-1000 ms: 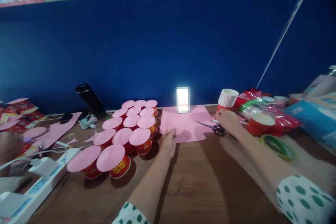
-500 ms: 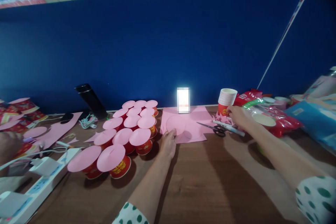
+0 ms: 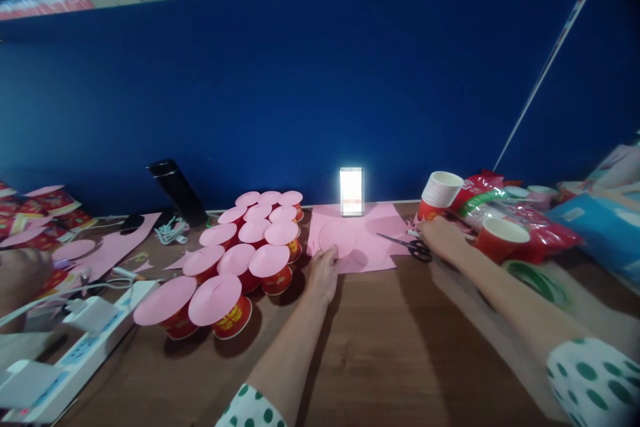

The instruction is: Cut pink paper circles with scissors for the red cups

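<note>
My left hand [image 3: 324,275] pinches the near edge of a pink paper disc [image 3: 337,237], which lies over a pink paper sheet [image 3: 373,260]. At the right, my right hand [image 3: 441,237] is low by the foot of a stack of paper cups [image 3: 443,189], fingers curled; the hand hides what they grip. The stack leans to the right. A white pen-like stick is mostly covered by this hand. Black-handled scissors [image 3: 419,251] lie just left of it, blades over the sheet.
Red cups topped with pink discs [image 3: 269,260] stand in rows at left. Beyond are a power strip [image 3: 85,353], a black flask [image 3: 176,192] and another person's hand [image 3: 25,273]. A lit screen [image 3: 352,191] stands behind the sheet. Rightward are a red cup [image 3: 503,240], green tape roll [image 3: 535,280] and red packaging [image 3: 555,230].
My right hand has dropped lower and slightly left, covering more of the white stick. The cup stack has tipped to the right. My left hand keeps its pinch on the disc.
</note>
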The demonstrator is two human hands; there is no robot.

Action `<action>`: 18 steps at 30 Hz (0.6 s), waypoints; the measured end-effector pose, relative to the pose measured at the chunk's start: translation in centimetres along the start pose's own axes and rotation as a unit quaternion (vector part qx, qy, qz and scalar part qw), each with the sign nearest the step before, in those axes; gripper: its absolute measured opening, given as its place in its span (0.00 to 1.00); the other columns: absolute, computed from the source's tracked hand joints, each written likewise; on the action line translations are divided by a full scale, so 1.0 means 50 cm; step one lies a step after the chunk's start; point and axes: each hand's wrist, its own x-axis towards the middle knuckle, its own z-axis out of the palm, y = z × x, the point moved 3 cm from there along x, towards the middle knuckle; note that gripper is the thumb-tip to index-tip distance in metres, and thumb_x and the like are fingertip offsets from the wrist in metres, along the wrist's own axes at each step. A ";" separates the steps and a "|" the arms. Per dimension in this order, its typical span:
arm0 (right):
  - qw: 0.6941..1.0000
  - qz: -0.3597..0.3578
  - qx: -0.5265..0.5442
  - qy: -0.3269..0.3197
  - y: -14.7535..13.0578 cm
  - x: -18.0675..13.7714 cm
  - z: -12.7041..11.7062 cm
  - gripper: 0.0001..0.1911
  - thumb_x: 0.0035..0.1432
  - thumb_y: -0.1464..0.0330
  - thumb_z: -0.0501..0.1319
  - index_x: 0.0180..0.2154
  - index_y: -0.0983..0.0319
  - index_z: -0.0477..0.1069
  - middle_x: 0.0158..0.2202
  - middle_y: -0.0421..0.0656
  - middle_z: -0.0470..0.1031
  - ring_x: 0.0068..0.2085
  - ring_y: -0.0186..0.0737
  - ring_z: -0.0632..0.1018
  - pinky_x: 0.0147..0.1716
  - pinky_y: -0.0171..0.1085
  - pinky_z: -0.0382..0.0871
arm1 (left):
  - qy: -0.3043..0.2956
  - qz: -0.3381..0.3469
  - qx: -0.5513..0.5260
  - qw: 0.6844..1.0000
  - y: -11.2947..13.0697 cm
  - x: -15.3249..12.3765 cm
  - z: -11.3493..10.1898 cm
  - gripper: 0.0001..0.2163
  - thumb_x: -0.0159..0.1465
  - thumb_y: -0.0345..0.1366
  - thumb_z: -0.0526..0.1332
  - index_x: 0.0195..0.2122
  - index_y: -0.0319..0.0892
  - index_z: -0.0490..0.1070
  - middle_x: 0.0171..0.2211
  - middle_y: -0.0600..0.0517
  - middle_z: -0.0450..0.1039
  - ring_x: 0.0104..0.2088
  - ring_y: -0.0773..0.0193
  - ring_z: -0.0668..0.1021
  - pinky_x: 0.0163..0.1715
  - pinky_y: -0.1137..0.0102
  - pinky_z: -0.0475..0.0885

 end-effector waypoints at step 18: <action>0.991 -0.082 0.028 0.100 -0.053 -0.037 -0.036 0.14 0.62 0.68 0.48 0.43 0.64 0.70 0.39 0.50 0.73 0.41 0.41 0.73 0.38 0.34 0.61 | 0.003 0.002 -0.007 1.000 0.000 0.000 -0.002 0.14 0.39 0.31 0.69 0.19 0.39 0.61 0.19 0.59 0.65 0.24 0.73 0.68 0.36 0.70 0.66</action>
